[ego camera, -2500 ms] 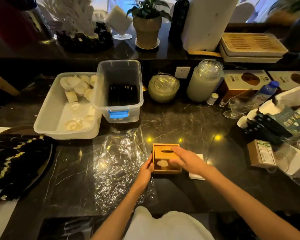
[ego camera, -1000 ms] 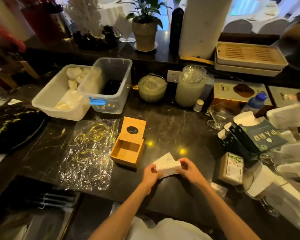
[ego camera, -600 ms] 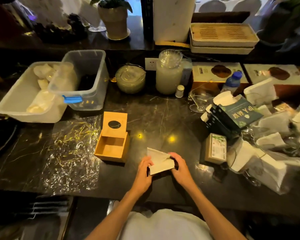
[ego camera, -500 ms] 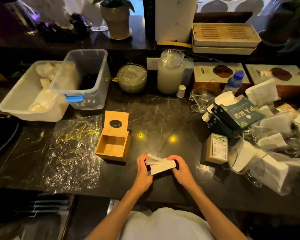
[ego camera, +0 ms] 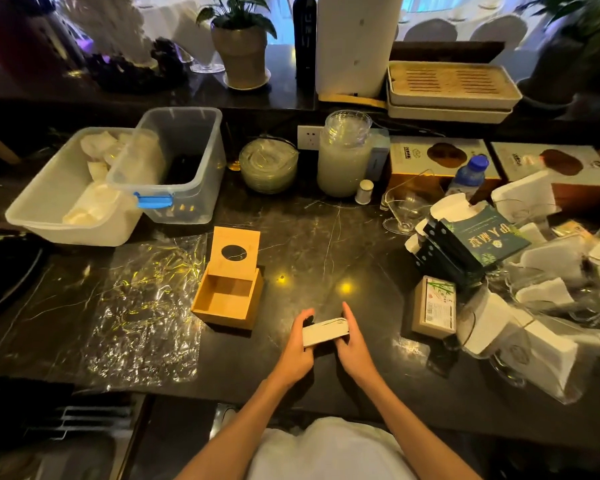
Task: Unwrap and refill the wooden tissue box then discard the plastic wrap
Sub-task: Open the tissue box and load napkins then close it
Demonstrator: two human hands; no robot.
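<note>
The wooden tissue box (ego camera: 227, 299) stands open and empty on the dark counter, its lid (ego camera: 235, 253) with a round hole tilted up behind it. A white stack of tissues (ego camera: 325, 331) is held on edge between both hands, to the right of the box and nearer me. My left hand (ego camera: 299, 344) grips the stack's left end and my right hand (ego camera: 353, 341) grips its right end. A sheet of clear plastic wrap (ego camera: 142, 313) lies flat on the counter to the left of the box.
Two plastic bins (ego camera: 184, 164) sit at the back left. A glass bowl (ego camera: 268, 165) and jar (ego camera: 343, 154) stand behind. A small cardboard pack (ego camera: 434, 308), dark booklets (ego camera: 471, 245) and wrapped tissue packs (ego camera: 520, 348) crowd the right side.
The box's lid was opened and the box left standing empty. Both hands took up the tissue stack and squared it, turning it on edge between them.
</note>
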